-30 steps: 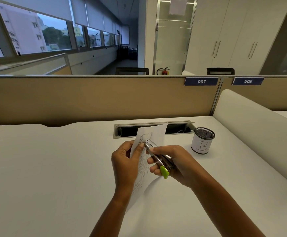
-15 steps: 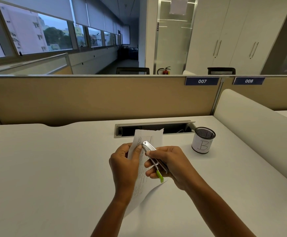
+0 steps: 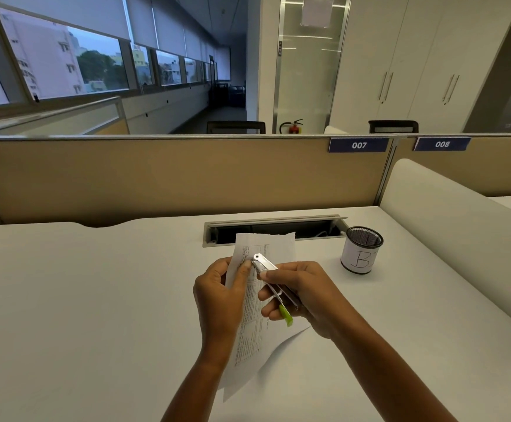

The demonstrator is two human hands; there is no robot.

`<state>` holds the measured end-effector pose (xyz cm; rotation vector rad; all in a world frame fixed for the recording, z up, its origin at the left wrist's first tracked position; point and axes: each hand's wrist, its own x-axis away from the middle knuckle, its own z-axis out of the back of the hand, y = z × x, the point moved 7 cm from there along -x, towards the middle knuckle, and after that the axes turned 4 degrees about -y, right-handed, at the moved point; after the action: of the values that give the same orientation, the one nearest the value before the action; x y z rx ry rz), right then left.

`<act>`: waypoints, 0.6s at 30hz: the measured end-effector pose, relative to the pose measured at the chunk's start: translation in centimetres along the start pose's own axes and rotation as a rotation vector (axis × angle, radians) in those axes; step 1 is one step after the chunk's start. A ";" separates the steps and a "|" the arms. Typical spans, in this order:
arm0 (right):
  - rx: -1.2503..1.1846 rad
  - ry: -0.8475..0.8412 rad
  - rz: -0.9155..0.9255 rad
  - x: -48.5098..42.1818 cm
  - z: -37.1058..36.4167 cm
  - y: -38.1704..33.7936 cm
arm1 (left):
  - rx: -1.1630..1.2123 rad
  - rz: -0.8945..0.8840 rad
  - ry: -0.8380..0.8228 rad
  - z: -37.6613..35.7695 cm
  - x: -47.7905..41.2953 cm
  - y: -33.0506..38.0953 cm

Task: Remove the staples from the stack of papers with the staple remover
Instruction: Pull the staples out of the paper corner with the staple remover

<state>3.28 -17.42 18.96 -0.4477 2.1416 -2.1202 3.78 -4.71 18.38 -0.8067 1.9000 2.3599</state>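
Note:
A thin stack of printed papers [image 3: 249, 336] is held up on edge above the white desk [image 3: 80, 315], its top corner folded back. My left hand [image 3: 217, 303] grips the papers near the top, thumb pressed beside the corner. My right hand [image 3: 306, 296] holds a silver staple remover [image 3: 274, 283] with a lime-green end; its metal tip touches the paper right next to my left thumb. The staple itself is too small to make out.
A black mesh pen cup [image 3: 360, 249] with a white label marked "B" stands to the right. An open cable tray slot [image 3: 274, 228] lies just behind the papers. A tan partition [image 3: 172, 175] bounds the desk's far side, and a white divider [image 3: 461, 233] its right.
The papers and both hands have dropped slightly lower and nearer the desk. The staple remover's tip stays at the paper's top corner, and its green end has swung a little.

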 end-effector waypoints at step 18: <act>0.491 0.267 0.206 -0.3 0.5 0.0 | -0.058 0.017 -0.008 -0.2 -0.2 -0.4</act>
<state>3.71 -17.87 18.95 0.1020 1.5871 -2.5710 4.11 -4.71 18.07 -0.7868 1.8512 2.4355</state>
